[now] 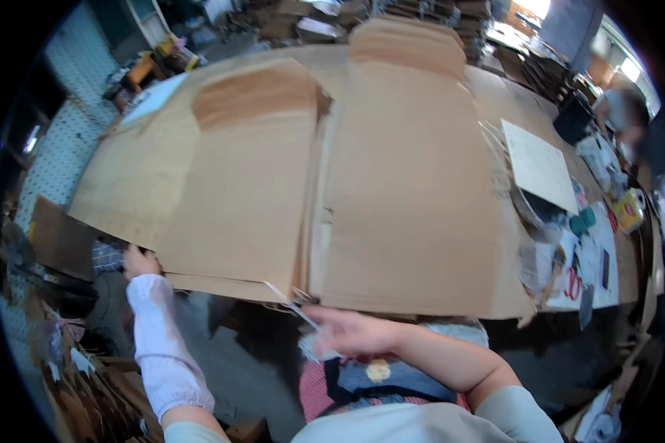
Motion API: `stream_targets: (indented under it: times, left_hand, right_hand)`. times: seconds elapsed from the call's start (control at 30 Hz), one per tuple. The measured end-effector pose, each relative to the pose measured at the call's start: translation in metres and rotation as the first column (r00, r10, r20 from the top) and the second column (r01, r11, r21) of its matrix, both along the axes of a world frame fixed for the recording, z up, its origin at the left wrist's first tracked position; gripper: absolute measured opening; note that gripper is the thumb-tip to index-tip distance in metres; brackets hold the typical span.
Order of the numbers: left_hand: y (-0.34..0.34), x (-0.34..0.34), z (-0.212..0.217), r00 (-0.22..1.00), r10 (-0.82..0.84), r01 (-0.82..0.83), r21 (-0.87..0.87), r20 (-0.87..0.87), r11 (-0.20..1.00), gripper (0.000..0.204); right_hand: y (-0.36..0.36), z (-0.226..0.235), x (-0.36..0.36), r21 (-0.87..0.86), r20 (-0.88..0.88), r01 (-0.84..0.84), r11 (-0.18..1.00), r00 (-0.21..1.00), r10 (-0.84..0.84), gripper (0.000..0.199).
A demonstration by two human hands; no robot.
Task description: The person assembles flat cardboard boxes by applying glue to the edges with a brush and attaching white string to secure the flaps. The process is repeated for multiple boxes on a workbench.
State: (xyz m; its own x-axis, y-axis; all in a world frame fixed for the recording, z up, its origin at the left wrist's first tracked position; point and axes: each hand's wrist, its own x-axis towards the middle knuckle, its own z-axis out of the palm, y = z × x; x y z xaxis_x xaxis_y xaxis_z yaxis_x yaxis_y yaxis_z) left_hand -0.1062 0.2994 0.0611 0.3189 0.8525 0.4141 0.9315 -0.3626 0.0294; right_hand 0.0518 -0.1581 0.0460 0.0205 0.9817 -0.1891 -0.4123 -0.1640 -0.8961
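Large brown cardboard sheets [251, 184] lie stacked at the left of the worktable, with a darker folded flap at their far end. At their near left corner my left hand [140, 263], in a white sleeve cover, is closed on the cardboard edge; its fingertips are partly hidden. My right hand [351, 331] is closed round a thin, pale, pointed strip [279, 292], whose tip reaches the near right corner of that stack. Just right of it lies a second cardboard stack [414, 199], separated by a narrow gap.
To the right are a white board [539, 166], red scissors [573, 283], a green roll [582, 221] and a dark bin [573, 118]. A person [624, 111] stands at the far right. Upright cardboard pieces [89, 391] fill the lower left. A pale sheet [154, 98] lies at the far left.
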Motion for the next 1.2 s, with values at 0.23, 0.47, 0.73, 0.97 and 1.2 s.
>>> stream_targets:
  times: [0.23,0.47,0.73,0.97,1.2]
  left_hand:
    - [-0.230,-0.003,0.008,0.542,-0.786,0.759,0.228,0.296,0.609,0.008]
    - [-0.382,0.052,-0.091,-0.009,-0.968,0.824,-0.546,0.249,-0.148,0.018]
    - [-0.383,0.044,-0.110,0.083,-0.944,0.857,-0.506,0.320,-0.096,0.004]
    - [-0.390,0.043,-0.065,0.087,-0.946,0.917,-0.395,0.311,-0.045,0.008]
    - [-0.389,0.033,-0.038,0.304,-0.848,0.830,-0.557,0.434,0.013,0.008]
  right_hand:
    - [-0.255,0.021,0.072,-0.061,0.998,0.876,0.479,0.037,0.058,0.015]
    - [-0.348,0.012,0.105,0.152,0.850,0.783,0.604,-0.415,0.323,0.041]
    - [-0.333,0.061,0.169,0.449,0.654,0.873,-0.192,-0.467,-0.595,0.016]
    - [-0.338,0.011,0.283,0.359,0.825,0.923,-0.139,-0.384,-0.415,0.031]
    - [-0.324,0.044,0.263,0.408,0.774,0.898,-0.165,-0.436,-0.460,0.036]
